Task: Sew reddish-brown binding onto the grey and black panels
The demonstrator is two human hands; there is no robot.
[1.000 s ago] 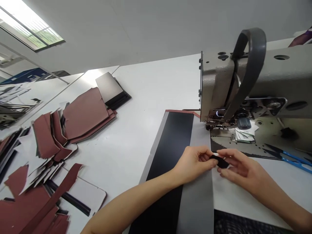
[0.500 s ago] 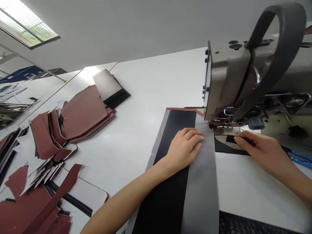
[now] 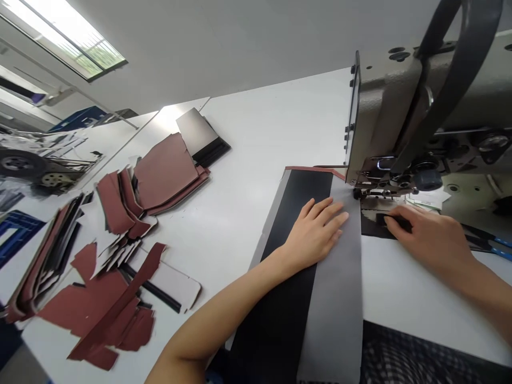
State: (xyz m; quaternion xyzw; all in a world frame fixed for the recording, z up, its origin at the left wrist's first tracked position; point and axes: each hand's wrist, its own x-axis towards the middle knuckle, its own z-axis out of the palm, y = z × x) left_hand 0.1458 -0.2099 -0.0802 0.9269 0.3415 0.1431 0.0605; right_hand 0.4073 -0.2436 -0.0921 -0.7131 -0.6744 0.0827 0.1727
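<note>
Two hands: left hand (image 3: pixel 316 232) spread flat on the gray strip (image 3: pixel 334 304), right hand (image 3: pixel 430 232) pinching a black scrap (image 3: pixel 394 223) (just beside the presser foot (image 3: pixel 366 191)).

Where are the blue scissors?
In the head view, the blue-handled scissors lie at the far right edge of the picture, to the right of the right hand and below the sewing machine.
</note>
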